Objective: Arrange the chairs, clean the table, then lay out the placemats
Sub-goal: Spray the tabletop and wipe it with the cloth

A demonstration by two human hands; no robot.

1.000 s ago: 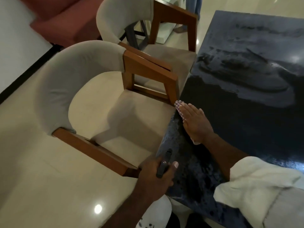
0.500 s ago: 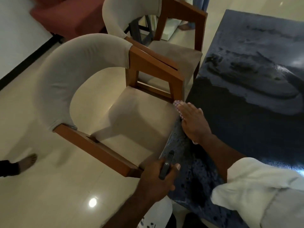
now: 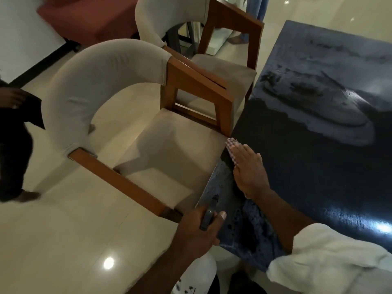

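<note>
A dark, wet-streaked table (image 3: 318, 166) fills the right side. My right hand (image 3: 249, 172) lies flat near the table's left edge and presses a checked cloth (image 3: 230, 146), whose tip shows beyond my fingertips. My left hand (image 3: 197, 230) grips a dark spray bottle trigger (image 3: 209, 215) at the table's near corner; the white bottle body (image 3: 195, 276) hangs below my wrist. A beige cushioned chair (image 3: 161, 149) with wooden arms stands against the table's left edge. A second matching chair (image 3: 224, 68) stands behind it.
Another person in dark clothes (image 3: 14, 145) stands on the glossy floor at the far left, a foot beside the near chair. A red sofa (image 3: 89, 15) sits at the back left. Someone's legs (image 3: 254, 9) show at the top behind the far chair.
My right hand with the cloth has stayed near the table's left edge. The other person has come further into view at the left.
</note>
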